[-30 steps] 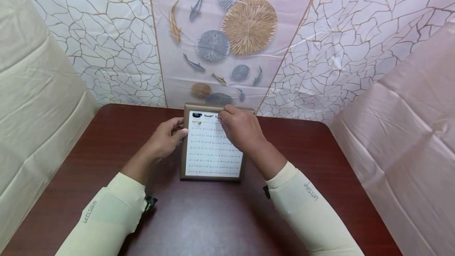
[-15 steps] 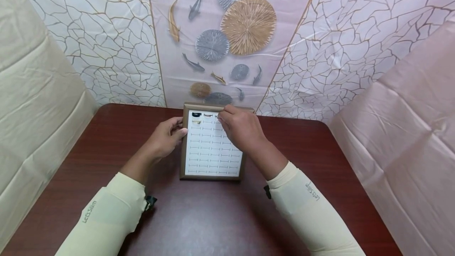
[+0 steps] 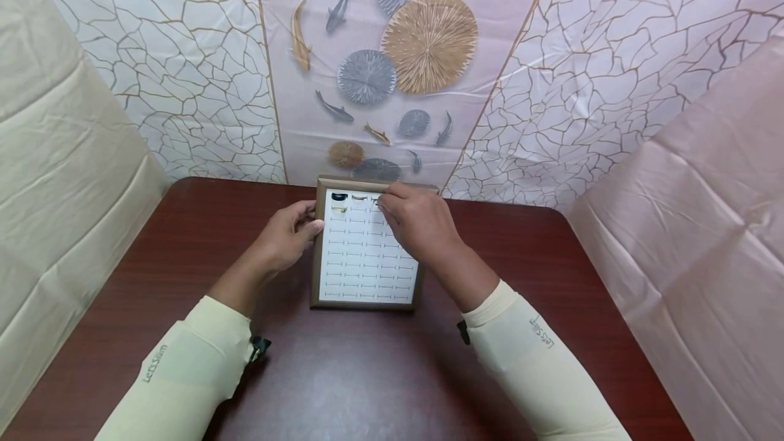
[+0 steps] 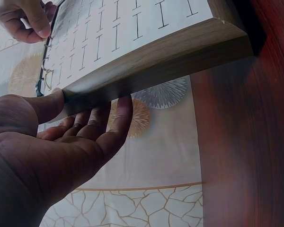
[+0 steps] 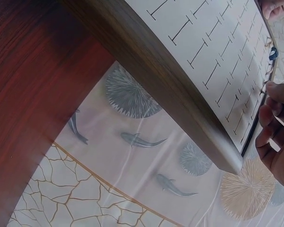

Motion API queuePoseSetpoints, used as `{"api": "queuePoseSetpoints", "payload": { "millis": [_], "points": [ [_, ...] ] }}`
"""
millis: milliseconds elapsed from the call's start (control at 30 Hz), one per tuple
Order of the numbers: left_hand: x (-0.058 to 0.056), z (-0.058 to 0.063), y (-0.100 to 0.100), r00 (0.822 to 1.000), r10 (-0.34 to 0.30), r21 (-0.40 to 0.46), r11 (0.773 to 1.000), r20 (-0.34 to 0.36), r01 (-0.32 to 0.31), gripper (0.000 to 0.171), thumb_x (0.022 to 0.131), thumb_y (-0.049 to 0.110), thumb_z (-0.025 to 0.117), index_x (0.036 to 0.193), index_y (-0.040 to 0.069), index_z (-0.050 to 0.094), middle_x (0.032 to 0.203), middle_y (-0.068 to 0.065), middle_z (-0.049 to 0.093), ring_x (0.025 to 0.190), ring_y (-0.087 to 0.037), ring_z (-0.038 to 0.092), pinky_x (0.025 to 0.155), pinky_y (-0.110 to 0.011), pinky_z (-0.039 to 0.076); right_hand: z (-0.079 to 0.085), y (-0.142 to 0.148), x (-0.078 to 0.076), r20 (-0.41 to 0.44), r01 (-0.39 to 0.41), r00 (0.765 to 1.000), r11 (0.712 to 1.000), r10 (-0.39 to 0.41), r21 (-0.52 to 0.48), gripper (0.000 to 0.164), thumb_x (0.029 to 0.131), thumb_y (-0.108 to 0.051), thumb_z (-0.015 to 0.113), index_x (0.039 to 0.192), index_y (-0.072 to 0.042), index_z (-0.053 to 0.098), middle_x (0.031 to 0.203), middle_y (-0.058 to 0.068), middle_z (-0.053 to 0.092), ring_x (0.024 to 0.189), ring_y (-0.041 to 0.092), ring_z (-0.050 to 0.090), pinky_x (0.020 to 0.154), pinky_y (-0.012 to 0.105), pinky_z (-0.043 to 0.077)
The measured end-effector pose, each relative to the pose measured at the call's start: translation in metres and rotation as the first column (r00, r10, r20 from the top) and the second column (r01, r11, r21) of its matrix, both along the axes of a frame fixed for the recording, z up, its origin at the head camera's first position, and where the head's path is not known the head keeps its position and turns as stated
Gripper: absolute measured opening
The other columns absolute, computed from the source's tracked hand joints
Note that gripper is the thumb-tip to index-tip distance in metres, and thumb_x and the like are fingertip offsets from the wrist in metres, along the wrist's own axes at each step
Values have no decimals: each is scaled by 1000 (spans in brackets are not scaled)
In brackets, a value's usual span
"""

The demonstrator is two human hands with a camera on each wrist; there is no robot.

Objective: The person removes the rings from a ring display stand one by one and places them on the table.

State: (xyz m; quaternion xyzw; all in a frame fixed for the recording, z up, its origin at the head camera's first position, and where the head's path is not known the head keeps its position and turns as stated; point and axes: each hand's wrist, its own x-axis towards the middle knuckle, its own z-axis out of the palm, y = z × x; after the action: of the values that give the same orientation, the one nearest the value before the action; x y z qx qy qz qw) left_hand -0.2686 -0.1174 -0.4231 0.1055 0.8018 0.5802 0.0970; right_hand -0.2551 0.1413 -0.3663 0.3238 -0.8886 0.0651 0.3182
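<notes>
"What's just changed?"

"Very little. Over the last second the right hand [image 3: 422,220] has stayed at the third place in the top row, thumb and fingertips pinching what looks like a thin ring [image 4: 48,41]. So the work seems to hang on that one spot; whether the ring is going in or coming out, I can't tell."

"And the left hand [image 3: 283,237]?"

"Unmoved, gripping the frame [image 3: 315,278] by its left side, thumb on the front edge, fingers behind."

"Where's the frame?"

"Towards the far side of the table [image 3: 343,373], tilted, its lower edge apparently resting there. The dark ring [image 3: 339,197], the second ring [image 3: 359,198] beside it and the gold ring [image 3: 339,209] just below keep their places."

"Materials?"

"The frame is brown, wood-grained and square-edged. Its white pad [image 3: 361,271] is flat and matte, cut with rows of I-shaped slits [image 3: 370,265]; the dark ring is a broad, shiny band, the gold one slimmer. The table is glossy red-brown, the cloth backdrop [image 3: 367,114] creased."
</notes>
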Motion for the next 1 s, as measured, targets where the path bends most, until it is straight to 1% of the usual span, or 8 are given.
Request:
{"api": "queuePoseSetpoints", "payload": {
  "millis": [333, 400, 567, 800, 1000],
  "points": [
    [-1, -2, 3, 1000, -3, 9, 1000, -9, 3, 54, 116, 8, 50, 166, -4, 35, 159, -29, 53, 145, -42, 56, 118, -59, 55, 0, 5, 8, -13, 6, 1000, 1000, -6, -2, 15, 106, -10, 70, 97, -13, 82, 86, -1, 71, 67, 21, 67, 53, 37, 56],
    [-1, -2, 3, 1000, -4, 9, 1000, -11, 4, 53, 116, 8, 50, 166, -4, 36, 158, -29, 54, 144, -42, 57, 117, -58, 56, 1, 6, 10, -17, 4, 1000, 1000, -4, -5, 16, 107, -11, 70, 96, -14, 81, 83, -1, 68, 66, 21, 65, 52, 37, 55],
    [-1, -2, 4, 1000, -6, 5, 1000, -11, 6, 53, 116, 8, 50, 166, -5, 36, 157, -29, 54, 143, -42, 58, 116, -59, 57, 0, 16, 14, -23, 5, 1000, 1000, -5, -24, 13, 105, -10, 72, 96, -13, 82, 82, -1, 66, 66, 19, 65, 53, 36, 56],
    [-1, -2, 4, 1000, -11, 2, 1000, -22, 11, 53, 116, 6, 49, 166, -6, 36, 157, -31, 53, 144, -44, 57, 116, -60, 56, -3, 33, 20, -4, 17, 1000, 998, -18, -67, 11, 102, -7, 75, 96, -12, 82, 88, 0, 71, 69, 19, 68, 58, 38, 59],
    [0, -2, 2, 1000, -6, -9, 1000, -29, 6, 54, 116, 7, 49, 166, -7, 35, 158, -32, 52, 145, -45, 55, 117, -62, 54, -6, 46, 25, -2, 35, 999, 998, -35, -58, 9, 100, -5, 77, 100, -10, 84, 95, 2, 77, 77, 23, 74, 64, 39, 63]
  ]
}}
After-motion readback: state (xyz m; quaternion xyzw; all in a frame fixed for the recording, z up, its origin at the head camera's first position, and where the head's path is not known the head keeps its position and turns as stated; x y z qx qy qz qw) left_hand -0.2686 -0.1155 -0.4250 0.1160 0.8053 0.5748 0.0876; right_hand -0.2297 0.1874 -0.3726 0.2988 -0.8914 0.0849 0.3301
